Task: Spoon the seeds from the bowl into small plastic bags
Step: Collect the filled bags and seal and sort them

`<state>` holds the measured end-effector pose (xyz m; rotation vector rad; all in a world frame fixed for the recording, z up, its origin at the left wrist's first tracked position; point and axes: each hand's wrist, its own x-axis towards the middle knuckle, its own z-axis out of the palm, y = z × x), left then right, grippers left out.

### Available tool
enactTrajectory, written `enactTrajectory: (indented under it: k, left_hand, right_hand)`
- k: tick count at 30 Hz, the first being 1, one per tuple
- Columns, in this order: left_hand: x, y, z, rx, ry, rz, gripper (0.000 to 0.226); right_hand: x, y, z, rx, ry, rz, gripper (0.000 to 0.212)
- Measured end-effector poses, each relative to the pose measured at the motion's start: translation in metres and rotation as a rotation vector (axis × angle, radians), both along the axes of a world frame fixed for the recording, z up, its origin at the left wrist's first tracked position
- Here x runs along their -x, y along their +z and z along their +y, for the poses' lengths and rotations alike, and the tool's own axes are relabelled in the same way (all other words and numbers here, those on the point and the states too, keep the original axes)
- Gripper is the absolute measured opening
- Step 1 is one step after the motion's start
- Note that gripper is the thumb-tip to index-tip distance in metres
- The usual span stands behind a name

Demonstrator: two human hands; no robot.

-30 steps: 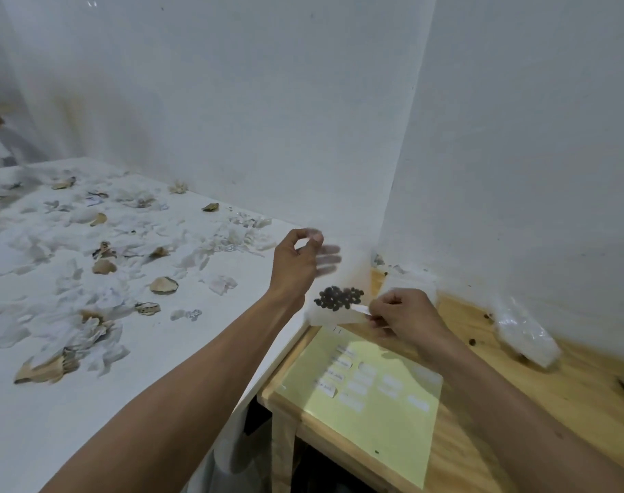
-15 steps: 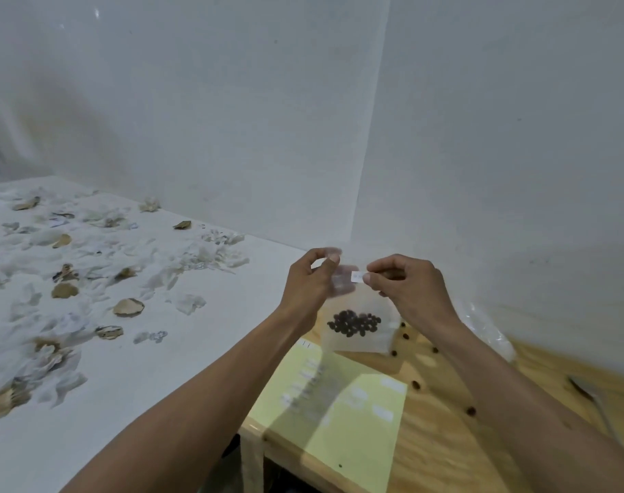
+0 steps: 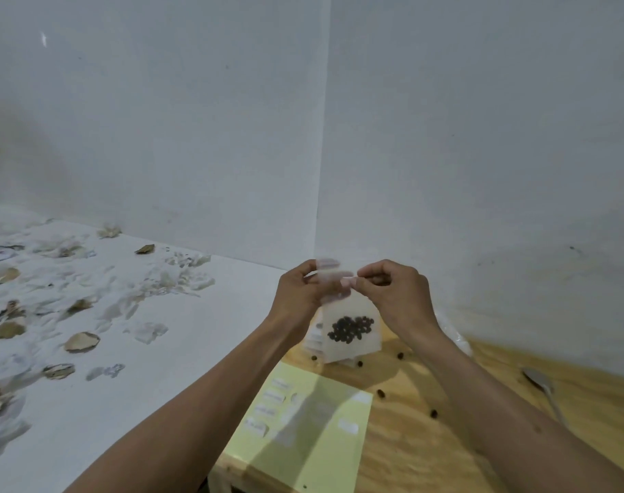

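L hand [image 3: 300, 297]: fingers curling round top-left edge of small plastic bag [image 3: 349, 327], pinching it; raised above wooden table [image 3: 428, 457].
R hand [image 3: 397, 297]: thumb and forefinger pinching bag's top-right edge, other fingers curling in; tips blurring, exact grip pt unclear.
Bag: hanging upright btwn both hands, clear, lower part just above or touching table, cannot tell which.
Seeds [image 3: 351, 329]: dark cluster sitting in bag's lower half.
Loose seeds [image 3: 381, 393]: several lying scattered on wood near bag.
Yellow sheet [image 3: 303, 432]: lying flat at table's near-left corner, white labels [image 3: 259, 428] sticking on it.
Spoon [image 3: 541, 384]: resting on table, well to R of bag, bowl end pointing toward wall.
Clear plastic [image 3: 454, 336]: crumpled, partly hiding behind R forearm, by wall.
White surface [image 3: 182, 350]: adjoining table on L, husks and dry leaf scraps [image 3: 81, 341] lying spread over it.
Bowl: not showing in view.
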<state>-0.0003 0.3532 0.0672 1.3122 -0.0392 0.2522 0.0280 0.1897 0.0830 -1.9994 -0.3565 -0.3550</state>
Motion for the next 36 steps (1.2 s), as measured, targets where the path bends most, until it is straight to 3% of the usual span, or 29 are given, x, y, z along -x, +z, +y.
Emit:
enactTrajectory:
  k: [4, 8, 9, 12, 14, 24, 27, 30, 33, 36]
  left_hand:
    - [-0.002, 0.005, -0.006, -0.067, 0.016, -0.006, 0.043]
    - [-0.004, 0.012, -0.013, -0.067, -0.014, -0.022, 0.041]
    - [-0.004, 0.013, -0.015, -0.055, -0.034, -0.026, 0.041]
    - [-0.004, 0.016, -0.024, -0.042, -0.076, -0.018, 0.038]
    - [-0.006, 0.016, -0.032, -0.062, -0.076, -0.007, 0.034]
    - [-0.016, 0.020, -0.082, -0.161, -0.067, 0.058, 0.028]
    - [-0.024, 0.020, -0.105, -0.120, -0.067, 0.054, 0.026]
    - [-0.035, 0.020, -0.131, -0.075, -0.098, 0.076, 0.029]
    - [-0.044, 0.016, -0.160, -0.029, -0.172, 0.114, 0.039]
    - [-0.048, 0.004, -0.199, -0.214, -0.249, 0.210, 0.059]
  right_hand:
    - [0.003, 0.006, -0.008, -0.014, -0.034, 0.020, 0.032]
    - [0.002, 0.010, -0.022, -0.019, -0.107, 0.105, 0.075]
    - [0.002, 0.012, -0.027, -0.061, -0.073, 0.163, 0.076]
    - [-0.001, 0.014, -0.042, -0.201, 0.086, 0.285, 0.040]
    - [0.000, 0.013, -0.050, -0.245, 0.108, 0.262, 0.023]
    - [-0.002, 0.002, -0.100, -0.036, -0.017, 0.173, 0.045]
    - [-0.001, 0.000, -0.122, -0.014, -0.066, 0.194, 0.036]
    - [0.006, -0.002, -0.153, -0.096, -0.031, 0.286, 0.012]
    - [0.013, -0.012, -0.192, -0.215, -0.065, 0.377, 0.030]
    - [0.022, -0.017, -0.234, -0.328, -0.223, 0.350, 0.031]
